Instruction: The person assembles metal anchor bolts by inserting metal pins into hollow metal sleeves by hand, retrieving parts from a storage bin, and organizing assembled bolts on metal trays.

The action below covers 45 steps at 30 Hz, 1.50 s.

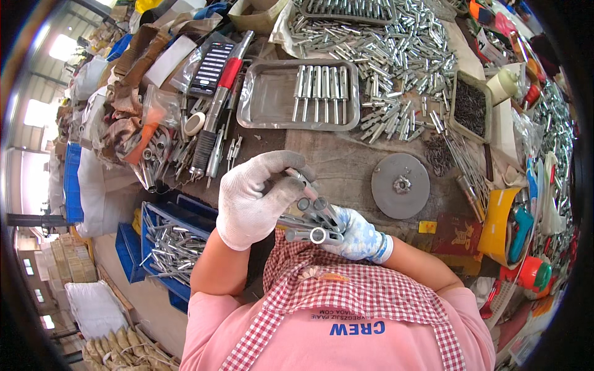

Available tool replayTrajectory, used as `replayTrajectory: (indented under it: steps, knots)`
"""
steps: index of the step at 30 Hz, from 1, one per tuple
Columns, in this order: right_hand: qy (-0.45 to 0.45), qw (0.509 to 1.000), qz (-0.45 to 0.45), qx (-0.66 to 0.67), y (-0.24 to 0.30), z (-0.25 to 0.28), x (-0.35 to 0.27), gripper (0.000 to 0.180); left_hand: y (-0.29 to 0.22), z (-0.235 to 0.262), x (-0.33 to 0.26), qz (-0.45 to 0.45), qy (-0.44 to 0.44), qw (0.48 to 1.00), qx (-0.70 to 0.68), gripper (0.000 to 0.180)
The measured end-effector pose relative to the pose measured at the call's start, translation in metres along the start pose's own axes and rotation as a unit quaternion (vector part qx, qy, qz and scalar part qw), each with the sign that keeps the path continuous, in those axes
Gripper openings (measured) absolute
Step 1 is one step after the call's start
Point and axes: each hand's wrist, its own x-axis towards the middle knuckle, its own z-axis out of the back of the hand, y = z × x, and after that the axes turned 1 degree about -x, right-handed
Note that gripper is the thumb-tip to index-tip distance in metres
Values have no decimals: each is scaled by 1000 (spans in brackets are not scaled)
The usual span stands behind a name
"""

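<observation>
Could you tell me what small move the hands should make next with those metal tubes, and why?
Probably carry one tube from the metal tubes held in both gloved hands to the steel tray, beside the row of tubes lying there; half the tray is bare.

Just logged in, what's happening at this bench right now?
A person in white work gloves is handling a bunch of short metal tubes over a cluttered workbench. The right hand cradles the bundle, while the left hand grips one tube at its top. Ahead, a steel tray holds a neat row of similar pieces, beside a large loose pile.
</observation>
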Motion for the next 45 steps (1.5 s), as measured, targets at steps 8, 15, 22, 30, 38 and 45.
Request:
replayTrajectory:
  steps: [8,15,22,30,38,45]
  knots:
    - [9,999,14,28,0,-1,0,57,3,1,1,-47,17,998,43,18]
    - [-3,998,-7,-58,0,1,0,55,2,1,0,-30,17,999,29,19]
    - [-10,1000,-24,-1,4,-4,2,53,2,2,2,-35,22,998,41,19]
    - [-14,999,-27,-28,6,-4,0,51,6,3,2,-57,34,998,0,19]
    - [7,999,-36,-34,1,1,0,54,1,1,3,-37,20,999,1,18]
    - [13,999,-35,5,2,2,-1,60,3,4,6,-70,121,986,93,14]
